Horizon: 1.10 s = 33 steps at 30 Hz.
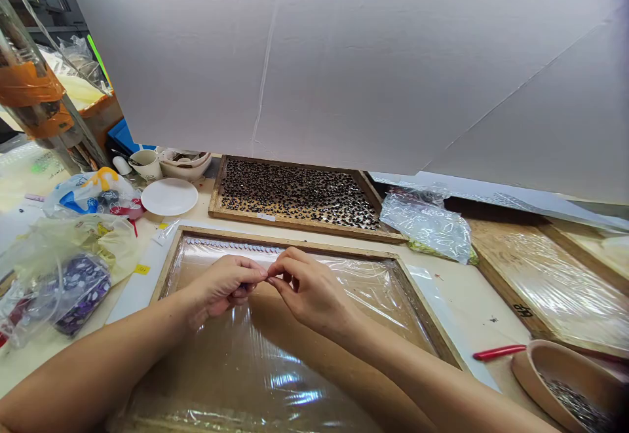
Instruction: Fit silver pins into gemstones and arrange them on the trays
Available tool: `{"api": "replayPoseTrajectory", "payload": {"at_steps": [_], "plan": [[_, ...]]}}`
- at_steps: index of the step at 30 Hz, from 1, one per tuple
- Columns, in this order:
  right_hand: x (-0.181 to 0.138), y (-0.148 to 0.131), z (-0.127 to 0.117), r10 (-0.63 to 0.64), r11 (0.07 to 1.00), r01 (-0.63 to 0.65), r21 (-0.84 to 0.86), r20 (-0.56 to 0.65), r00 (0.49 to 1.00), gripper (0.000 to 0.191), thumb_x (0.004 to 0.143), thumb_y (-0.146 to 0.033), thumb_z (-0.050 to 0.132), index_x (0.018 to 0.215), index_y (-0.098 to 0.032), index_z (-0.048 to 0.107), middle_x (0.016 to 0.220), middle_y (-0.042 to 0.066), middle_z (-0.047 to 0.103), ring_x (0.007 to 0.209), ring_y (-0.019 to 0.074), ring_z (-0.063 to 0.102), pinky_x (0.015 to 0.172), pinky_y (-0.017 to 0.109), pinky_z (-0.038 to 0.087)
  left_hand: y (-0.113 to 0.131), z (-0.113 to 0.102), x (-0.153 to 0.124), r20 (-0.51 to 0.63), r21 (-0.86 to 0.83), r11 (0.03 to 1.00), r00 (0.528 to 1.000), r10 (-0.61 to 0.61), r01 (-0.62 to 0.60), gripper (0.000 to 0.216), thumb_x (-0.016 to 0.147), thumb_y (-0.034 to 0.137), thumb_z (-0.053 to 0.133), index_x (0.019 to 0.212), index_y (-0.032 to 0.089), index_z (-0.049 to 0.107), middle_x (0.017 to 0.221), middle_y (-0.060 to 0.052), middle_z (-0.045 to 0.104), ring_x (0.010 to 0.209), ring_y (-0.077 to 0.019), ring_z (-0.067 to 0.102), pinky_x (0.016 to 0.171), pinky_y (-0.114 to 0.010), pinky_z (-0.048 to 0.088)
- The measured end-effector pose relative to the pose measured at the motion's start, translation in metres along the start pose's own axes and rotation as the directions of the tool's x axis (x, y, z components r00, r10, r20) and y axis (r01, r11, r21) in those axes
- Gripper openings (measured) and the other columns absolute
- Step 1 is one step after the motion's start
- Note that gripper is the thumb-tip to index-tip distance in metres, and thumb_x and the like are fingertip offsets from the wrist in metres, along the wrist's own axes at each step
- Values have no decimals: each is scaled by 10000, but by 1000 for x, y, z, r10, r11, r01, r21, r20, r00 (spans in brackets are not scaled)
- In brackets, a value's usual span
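Note:
My left hand (223,283) and my right hand (307,289) meet fingertip to fingertip above a wooden-framed tray (422,302) lined with clear plastic film. Both hands are closed in a pinch on a tiny piece (266,276) between them, too small to name; a bit of blue or purple shows under my left fingers. Along the tray's far edge runs a row of small pieces (230,245) laid on the film. Behind it lies a second wooden tray (219,187) covered with several small dark pieces.
At left lie plastic bags (63,269), one with purple pieces, a white plate (170,196), a cup (146,164) and bowls. A clear bag (427,223) sits right of centre. A beige bowl (565,371) of small parts and a red tool (498,352) are at lower right. A white board hangs overhead.

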State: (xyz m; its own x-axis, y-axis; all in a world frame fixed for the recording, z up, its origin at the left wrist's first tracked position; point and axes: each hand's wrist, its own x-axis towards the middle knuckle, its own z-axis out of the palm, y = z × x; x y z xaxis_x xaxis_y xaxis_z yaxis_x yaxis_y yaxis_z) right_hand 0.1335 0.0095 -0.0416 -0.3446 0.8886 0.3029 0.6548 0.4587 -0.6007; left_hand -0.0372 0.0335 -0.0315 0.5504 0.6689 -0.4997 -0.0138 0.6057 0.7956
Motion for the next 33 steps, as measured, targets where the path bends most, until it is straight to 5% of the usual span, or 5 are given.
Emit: {"api": "replayPoseTrajectory", "payload": {"at_steps": [12,17,22,33], "plan": [[5,1,-3,163,950,-166,263,35,986,77,755,-189,582,681,-176,597,685,2,566,570,95,505,485,207,394,-3,-3,4,-9,-4,1000,1000,-20,20,132,663,251,608,654,123,576,491,58,431,361,-2,238,406,-205,85],[7,30,-6,28,990,-40,-138,-86,996,103,776,-137,510,716,-162,589,755,28,569,609,104,500,559,230,380,0,-2,3,-89,36,996,993,-73,77,153,673,213,574,767,107,633,495,62,423,361,-5,248,406,-201,70],[9,56,1,46,854,-39,-518,0,999,187,835,-152,455,742,-152,618,814,63,588,667,133,509,567,252,311,1,0,1,-91,76,990,990,-110,117,145,697,226,576,766,110,630,489,65,424,354,-1,230,400,-193,63],[15,60,12,11,731,70,-679,115,993,253,874,-107,385,765,-122,613,782,85,570,641,146,464,560,279,260,1,1,0,-82,113,982,986,-144,153,168,676,265,608,754,117,623,497,64,435,358,-4,232,401,-193,66]]}}
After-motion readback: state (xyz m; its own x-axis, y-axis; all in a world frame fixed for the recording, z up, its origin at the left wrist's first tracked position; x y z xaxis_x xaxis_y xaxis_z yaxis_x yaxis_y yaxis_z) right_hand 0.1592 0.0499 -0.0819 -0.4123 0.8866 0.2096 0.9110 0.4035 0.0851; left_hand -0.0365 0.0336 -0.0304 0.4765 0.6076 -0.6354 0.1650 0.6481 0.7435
